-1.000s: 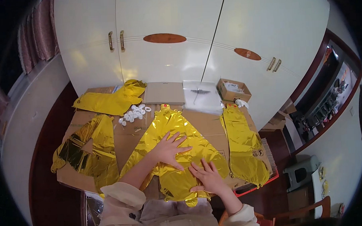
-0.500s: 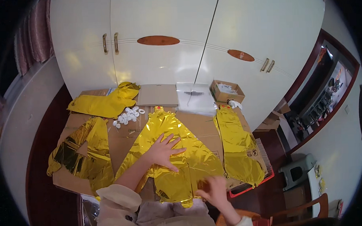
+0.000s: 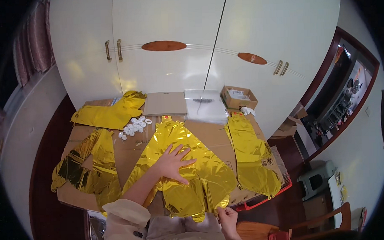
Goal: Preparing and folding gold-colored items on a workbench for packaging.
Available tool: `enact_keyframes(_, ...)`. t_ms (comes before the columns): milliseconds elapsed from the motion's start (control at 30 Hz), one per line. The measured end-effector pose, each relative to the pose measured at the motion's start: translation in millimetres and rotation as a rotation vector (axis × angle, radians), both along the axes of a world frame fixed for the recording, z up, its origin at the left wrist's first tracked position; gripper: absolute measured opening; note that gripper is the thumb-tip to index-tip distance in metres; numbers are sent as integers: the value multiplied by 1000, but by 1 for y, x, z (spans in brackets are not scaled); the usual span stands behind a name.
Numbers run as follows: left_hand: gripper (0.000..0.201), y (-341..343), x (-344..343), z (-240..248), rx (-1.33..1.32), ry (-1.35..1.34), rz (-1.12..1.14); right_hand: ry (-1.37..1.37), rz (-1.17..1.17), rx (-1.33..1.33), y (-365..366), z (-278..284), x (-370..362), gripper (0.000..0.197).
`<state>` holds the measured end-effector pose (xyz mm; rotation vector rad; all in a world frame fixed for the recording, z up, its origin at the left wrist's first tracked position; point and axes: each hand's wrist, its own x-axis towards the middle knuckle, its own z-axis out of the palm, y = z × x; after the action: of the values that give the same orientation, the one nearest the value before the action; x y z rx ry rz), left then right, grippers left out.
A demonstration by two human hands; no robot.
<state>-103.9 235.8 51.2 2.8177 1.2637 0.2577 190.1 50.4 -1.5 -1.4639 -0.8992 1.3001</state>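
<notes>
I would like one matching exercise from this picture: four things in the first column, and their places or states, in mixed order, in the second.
Column one
1. left hand
2. right hand
3. small white pieces
4. open cardboard box

Column two
A. at the far side, right of the clear plastic sheets
B. pinching the near right edge of the middle gold foil
C. heaped loosely, left of that foil's top
D. resting with spread fingers upon that foil

Right pairs: 1-D, 2-B, 3-C, 4-A.

Cardboard-topped table (image 3: 129,161); gold foil shapes (image 3: 201,157); white rings (image 3: 134,127); clear bags (image 3: 205,110); open box (image 3: 244,103)
</notes>
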Motion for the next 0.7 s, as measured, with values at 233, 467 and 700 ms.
enact_keyframes(233, 103, -1, -1, 0, -14, 0, 6, -765, 202, 881, 11, 47, -31, 12)
enact_keyframes(467, 99, -2, 0, 1, 3, -8, -4, -666, 665, 880, 27, 58, -36, 28)
enact_keyframes(700, 97, -5, 0, 3, 11, 0, 17, -1060, 729, 916, 85, 62, -22, 40)
